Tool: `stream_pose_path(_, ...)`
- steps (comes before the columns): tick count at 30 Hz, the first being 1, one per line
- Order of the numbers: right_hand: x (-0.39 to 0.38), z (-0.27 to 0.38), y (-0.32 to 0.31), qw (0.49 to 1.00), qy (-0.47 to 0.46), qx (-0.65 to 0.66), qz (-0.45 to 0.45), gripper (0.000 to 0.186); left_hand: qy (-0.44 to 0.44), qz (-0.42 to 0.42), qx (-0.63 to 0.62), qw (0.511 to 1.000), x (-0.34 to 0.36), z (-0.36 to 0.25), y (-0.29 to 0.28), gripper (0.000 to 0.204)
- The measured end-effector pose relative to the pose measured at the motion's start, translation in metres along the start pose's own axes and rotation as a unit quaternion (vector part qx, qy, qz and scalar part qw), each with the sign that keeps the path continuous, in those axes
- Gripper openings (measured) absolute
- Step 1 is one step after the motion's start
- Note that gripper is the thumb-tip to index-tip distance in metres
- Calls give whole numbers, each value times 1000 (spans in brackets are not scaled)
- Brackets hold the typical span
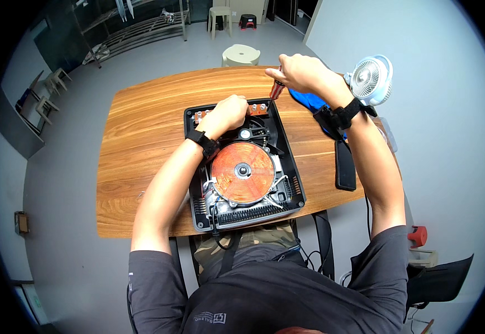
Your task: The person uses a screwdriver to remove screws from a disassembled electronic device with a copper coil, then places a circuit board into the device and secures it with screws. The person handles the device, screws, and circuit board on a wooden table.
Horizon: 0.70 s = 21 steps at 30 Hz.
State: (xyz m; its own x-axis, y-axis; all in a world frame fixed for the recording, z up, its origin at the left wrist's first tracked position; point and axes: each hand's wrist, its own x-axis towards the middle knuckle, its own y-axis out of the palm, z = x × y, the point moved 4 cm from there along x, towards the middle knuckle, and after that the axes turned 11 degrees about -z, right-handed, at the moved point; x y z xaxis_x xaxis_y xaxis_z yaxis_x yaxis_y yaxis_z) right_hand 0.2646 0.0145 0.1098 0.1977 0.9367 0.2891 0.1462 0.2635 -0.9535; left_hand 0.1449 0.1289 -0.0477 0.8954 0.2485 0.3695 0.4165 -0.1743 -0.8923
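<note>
An opened induction cooker (288,150) lies on the table with its black housing facing up. Its round copper coil (228,181) fills the near half, and a small fan (260,133) sits behind it. Along the far wall runs a narrow orange circuit board (258,109) with several round buttons. My left hand (228,116) rests over this board, fingers curled down at it; their tips are hidden. Gripped in my right hand (301,73) is a screwdriver (276,91) with a red and dark handle, its shaft pointing down at the housing's far right corner.
Right of the cooker, a blue cloth (308,101) and a black phone-like slab (345,167) lie on the wooden table (136,139). A light-blue fan (371,80) stands at the far right edge. A cable (215,222) leaves the cooker's near side. Beyond the table is a stool (241,54).
</note>
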Motion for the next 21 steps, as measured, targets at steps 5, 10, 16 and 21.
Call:
stream_pose_path(5, -5, -6, 3, 999, -16, 29, -22, 39, -12, -5, -5, 1000, 0, -3, -2, 23)
stream_pose_path(10, -3, -7, 7, 998, -36, 40, -22, 43, -36, 3, 10, 999, 3, -3, -1, 24)
stream_pose_path(16, 1, 0, 3, 999, -24, -39, 1, 48, -30, -2, 17, 999, -1, 0, 0, 25)
stream_pose_path(21, -5, -3, 3, 998, -31, 42, -47, 52, -29, 16, 19, 999, 1, -1, 1, 24)
